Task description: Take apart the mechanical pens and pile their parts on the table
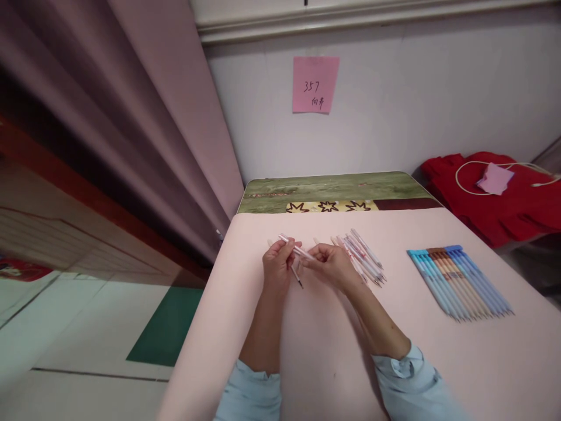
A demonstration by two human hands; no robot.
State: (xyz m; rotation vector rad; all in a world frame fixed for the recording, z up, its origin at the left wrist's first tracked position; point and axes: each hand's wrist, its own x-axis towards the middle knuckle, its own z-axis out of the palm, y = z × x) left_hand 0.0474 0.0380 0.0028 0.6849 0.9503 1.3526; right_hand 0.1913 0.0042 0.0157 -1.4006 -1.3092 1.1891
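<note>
Both of my hands meet over the pale pink table (pixel 333 351). My left hand (pixel 277 264) and my right hand (pixel 331 264) pinch the two ends of a white pen (pixel 296 248) held level just above the table. A thin refill with a dark tip (pixel 297 278) pokes out below my left hand. Just right of my right hand lies a loose pile of white pens (pixel 363 257). Farther right, a neat row of blue and tan pens (pixel 458 280) lies side by side on the table.
A green patterned board (pixel 328 190) lies at the table's far edge against the wall. A pink note (pixel 314 84) is stuck on the wall. A red cloth (pixel 495 199) with a cord and a pink slip lies at the right. Curtain hangs on the left.
</note>
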